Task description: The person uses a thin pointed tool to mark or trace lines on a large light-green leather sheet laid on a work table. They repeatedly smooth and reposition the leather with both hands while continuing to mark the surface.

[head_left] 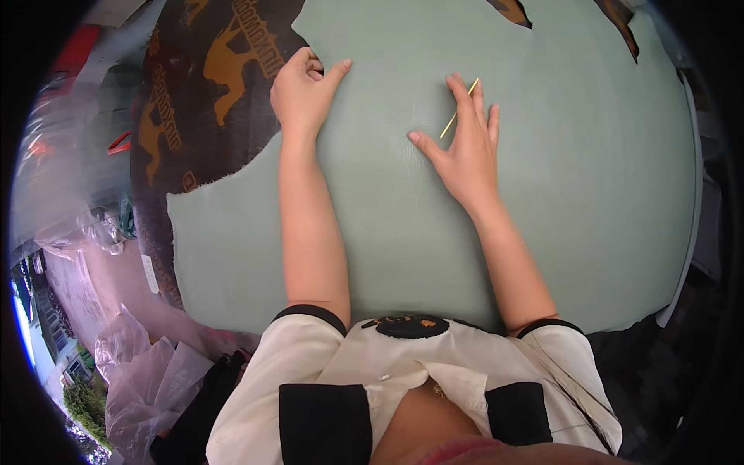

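Note:
A wide sheet of pale green leather [387, 201] with a ragged outline lies spread before me. At its upper left edge, my left hand [301, 97] rests with the fingers curled in and the thumb stretched out over the leather. Whether those fingertips hold the edge is hidden. To the right, my right hand [469, 151] hovers over or lies on the leather, thumb apart from the fingers. A thin yellow stick [448, 126], like a pen refill, is held slantwise between its fingers, one end pointing down towards the thumb.
Under the leather shows a dark brown surface [198, 147] with orange animal prints. The leather has gaps along its far edge. Crumpled clear plastic [139, 380] lies at the lower left, and a red-handled item [120, 143] shows beside the work surface on the left.

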Available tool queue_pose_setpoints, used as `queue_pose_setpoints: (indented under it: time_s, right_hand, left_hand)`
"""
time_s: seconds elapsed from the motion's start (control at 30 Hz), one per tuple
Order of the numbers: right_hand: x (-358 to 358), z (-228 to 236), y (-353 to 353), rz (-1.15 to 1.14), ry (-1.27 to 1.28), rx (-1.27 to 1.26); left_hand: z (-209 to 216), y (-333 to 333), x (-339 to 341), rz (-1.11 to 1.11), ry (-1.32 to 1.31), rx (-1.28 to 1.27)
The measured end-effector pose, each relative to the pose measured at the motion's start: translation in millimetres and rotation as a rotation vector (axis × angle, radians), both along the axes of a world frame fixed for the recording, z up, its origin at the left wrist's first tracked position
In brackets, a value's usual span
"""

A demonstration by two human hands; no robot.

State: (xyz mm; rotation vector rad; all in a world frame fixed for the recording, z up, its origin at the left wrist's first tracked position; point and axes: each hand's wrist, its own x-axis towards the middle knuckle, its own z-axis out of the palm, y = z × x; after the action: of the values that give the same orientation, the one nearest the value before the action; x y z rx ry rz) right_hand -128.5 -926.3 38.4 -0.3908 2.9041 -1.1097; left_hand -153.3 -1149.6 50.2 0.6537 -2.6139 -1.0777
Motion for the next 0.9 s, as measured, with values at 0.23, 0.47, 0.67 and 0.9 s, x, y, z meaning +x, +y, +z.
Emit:
queue_pose_setpoints:
  time_s: [0.23, 0.47, 0.67, 0.9]
  right_hand:
    - [-24.1, -12.4, -8.5, -0.066, 0.149, -0.030]
    - [-43.5, -13.9, -16.9, -0.105, 0.206, -0.054]
    - [-54.1, -17.0, -16.0, -0.141, 0.205, -0.042]
    - [-71.5, -21.1, -16.3, -0.215, 0.136, -0.018]
  left_hand:
    - [-7.1, 4.7, -8.6, 0.000, 0.125, -0.069]
    - [-8.9, 8.3, -8.6, 0.020, 0.155, -0.090]
    - [-8.2, 7.0, -10.5, 0.015, 0.121, -0.168]
    - [-7.2, 7.9, -11.5, 0.009, 0.113, -0.171]
